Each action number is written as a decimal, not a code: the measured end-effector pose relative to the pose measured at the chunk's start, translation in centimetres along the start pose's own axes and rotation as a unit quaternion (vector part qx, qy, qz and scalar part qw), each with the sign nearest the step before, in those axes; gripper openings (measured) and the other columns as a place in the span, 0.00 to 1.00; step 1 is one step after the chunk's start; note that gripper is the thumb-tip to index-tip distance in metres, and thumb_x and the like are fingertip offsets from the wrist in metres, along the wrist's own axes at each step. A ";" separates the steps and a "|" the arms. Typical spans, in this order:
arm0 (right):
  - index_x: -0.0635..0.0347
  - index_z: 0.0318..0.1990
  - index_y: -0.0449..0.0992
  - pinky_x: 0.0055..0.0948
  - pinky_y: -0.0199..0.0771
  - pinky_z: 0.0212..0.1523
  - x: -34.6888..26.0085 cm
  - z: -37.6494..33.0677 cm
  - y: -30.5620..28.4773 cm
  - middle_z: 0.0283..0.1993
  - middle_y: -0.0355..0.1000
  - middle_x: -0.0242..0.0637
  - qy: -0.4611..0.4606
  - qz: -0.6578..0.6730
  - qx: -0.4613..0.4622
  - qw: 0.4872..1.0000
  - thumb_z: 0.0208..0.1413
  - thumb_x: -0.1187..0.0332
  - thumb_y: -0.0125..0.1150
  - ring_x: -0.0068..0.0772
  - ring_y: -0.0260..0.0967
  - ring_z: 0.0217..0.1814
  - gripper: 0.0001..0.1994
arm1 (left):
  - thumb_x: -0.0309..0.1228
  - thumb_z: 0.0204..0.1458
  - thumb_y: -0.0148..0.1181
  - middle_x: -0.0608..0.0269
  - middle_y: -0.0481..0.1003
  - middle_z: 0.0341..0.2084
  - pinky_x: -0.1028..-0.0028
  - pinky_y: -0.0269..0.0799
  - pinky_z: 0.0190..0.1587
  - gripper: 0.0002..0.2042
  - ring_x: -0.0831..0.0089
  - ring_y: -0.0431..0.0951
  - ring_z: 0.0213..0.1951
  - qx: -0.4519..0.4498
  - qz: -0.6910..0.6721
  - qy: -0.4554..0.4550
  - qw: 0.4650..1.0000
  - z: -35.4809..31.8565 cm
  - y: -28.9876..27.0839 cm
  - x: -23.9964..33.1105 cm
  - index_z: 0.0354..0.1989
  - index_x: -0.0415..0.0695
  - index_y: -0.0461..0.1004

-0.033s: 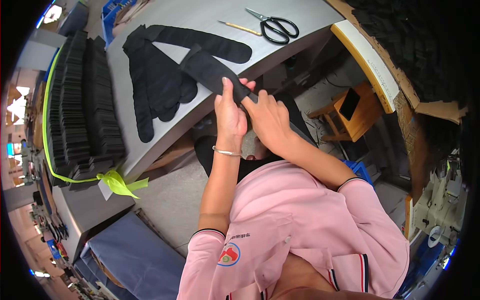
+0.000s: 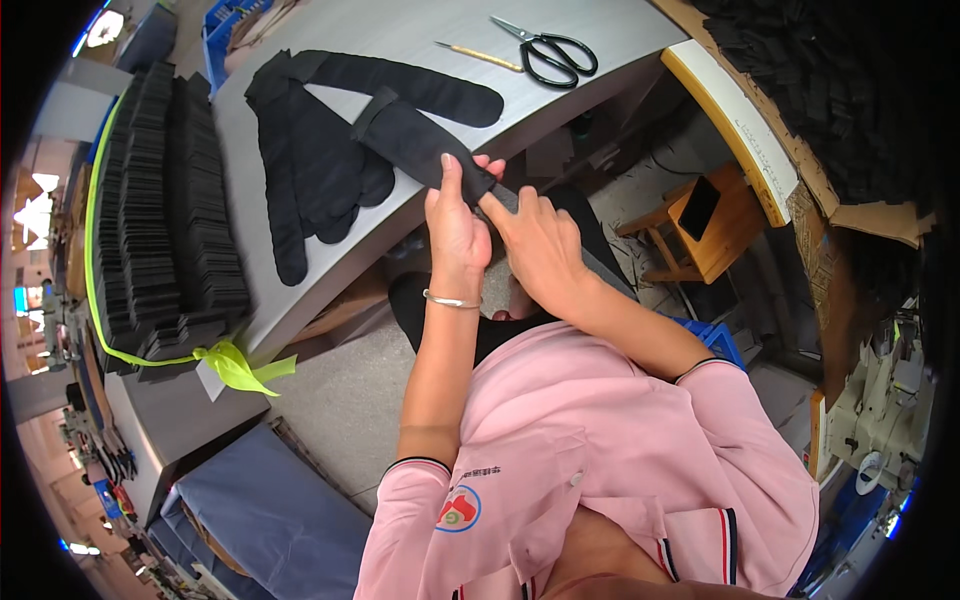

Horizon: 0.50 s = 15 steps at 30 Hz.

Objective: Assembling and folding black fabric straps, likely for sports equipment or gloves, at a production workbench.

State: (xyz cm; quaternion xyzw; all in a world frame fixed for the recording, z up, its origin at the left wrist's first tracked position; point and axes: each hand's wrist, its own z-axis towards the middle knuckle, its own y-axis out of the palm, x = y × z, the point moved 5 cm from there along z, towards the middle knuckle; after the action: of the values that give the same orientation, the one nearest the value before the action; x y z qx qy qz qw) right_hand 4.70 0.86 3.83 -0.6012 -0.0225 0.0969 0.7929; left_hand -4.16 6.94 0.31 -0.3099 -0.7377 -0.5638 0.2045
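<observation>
Left hand (image 2: 460,232) up front: thumb in plain sight, most finger length lost behind black cloth piece (image 2: 425,150), tips just peeking past far edge. Right hand (image 2: 545,245) close by: index fingertip at cloth's near end, tucked in or merely against it, can't call it! Loose black pieces (image 2: 315,145) overlap on table (image 2: 620,30), lower ones covered, count unclear. Blue crate (image 2: 724,345) half gone behind right arm (image 2: 640,325). Upper-right carton (image 2: 880,222) sliced by dark rim. Far-left clutter (image 2: 85,425): too small, too blurred to name.
</observation>
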 end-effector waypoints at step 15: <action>0.49 0.53 0.69 0.29 0.75 0.24 0.2 -0.9 0.9 0.39 0.66 0.42 -0.005 0.018 -0.028 0.999 0.49 0.71 0.61 0.35 0.74 0.33 0.21 | 0.37 0.65 0.55 0.51 0.78 0.39 0.63 0.79 0.47 0.15 0.63 0.81 0.39 0.020 0.008 -0.037 0.999 1.3 -1.1 -0.9 0.45 0.33 0.70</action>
State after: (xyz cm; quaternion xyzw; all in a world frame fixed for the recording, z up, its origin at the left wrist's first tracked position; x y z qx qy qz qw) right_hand 4.92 0.26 2.68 -0.6227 -0.0187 0.1134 0.7739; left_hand -4.23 7.77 -1.44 -0.3322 -0.7534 -0.5358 0.1871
